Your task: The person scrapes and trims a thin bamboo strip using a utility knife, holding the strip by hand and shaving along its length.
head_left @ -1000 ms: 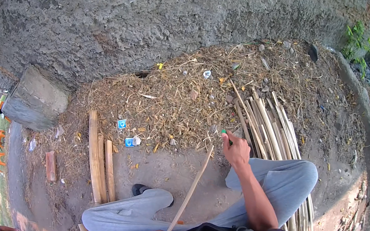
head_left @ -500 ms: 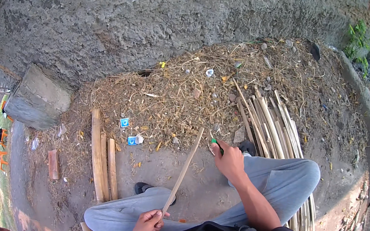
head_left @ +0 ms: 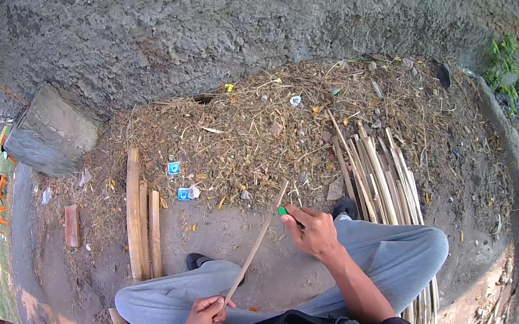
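Observation:
My left hand [head_left: 205, 316] is closed round the lower end of a long, thin bamboo strip [head_left: 254, 249]. The strip slants up and slightly right between my knees, its far end above the ground. My right hand [head_left: 311, 231] is closed on a small green-ended tool [head_left: 282, 211], most of it hidden by the fingers, so its exact kind does not show. The green end is right beside the strip's upper part; whether they touch, I cannot tell. Grey trousers [head_left: 393, 258] cover my bent legs on either side of the strip.
Many bamboo strips [head_left: 383, 175] lie piled by my right leg. Thicker bamboo pieces [head_left: 140, 218] lie at the left, near a reddish brick [head_left: 71, 226] and a concrete block [head_left: 55, 130]. Dry shavings [head_left: 256, 141] and blue packets [head_left: 173, 168] litter the ground below a rough wall [head_left: 227, 21].
My right hand has moved left and slightly down, bringing the green-ended tool to the strip. My left hand keeps its grip on the strip, nearly in place.

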Available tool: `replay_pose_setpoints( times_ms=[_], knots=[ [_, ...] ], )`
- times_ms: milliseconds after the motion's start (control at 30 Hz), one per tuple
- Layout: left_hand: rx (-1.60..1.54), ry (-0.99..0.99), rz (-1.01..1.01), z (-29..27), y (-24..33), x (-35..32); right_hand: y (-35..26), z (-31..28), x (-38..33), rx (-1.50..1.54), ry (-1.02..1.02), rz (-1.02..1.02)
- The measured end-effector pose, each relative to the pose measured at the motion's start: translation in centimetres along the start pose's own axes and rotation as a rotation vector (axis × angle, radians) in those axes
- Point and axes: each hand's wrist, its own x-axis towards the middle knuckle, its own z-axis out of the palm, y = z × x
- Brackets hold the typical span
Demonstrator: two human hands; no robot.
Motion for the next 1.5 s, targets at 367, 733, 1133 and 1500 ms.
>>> replay_pose_setpoints(
  times_ms=[367,733,1133,1500],
  knots=[
    [0.071,0.031,0.005,-0.1,-1.1,-0.1,1.6,1.9,0.0,-0.170,0.003,-0.017],
    [-0.182,0.132,-0.109,-2.3,-3.4,-1.3,4.3,-1.3,3.0,-0.136,0.079,0.314],
    [-0.018,0.012,-0.083,-0.7,-1.2,-0.7,0.4,1.1,-1.0,-0.041,-0.103,0.004],
    [0.017,0.054,0.024,-1.0,-3.2,-0.1,2.3,3.3,-1.1,-0.162,-0.076,-0.037]
  ],
)
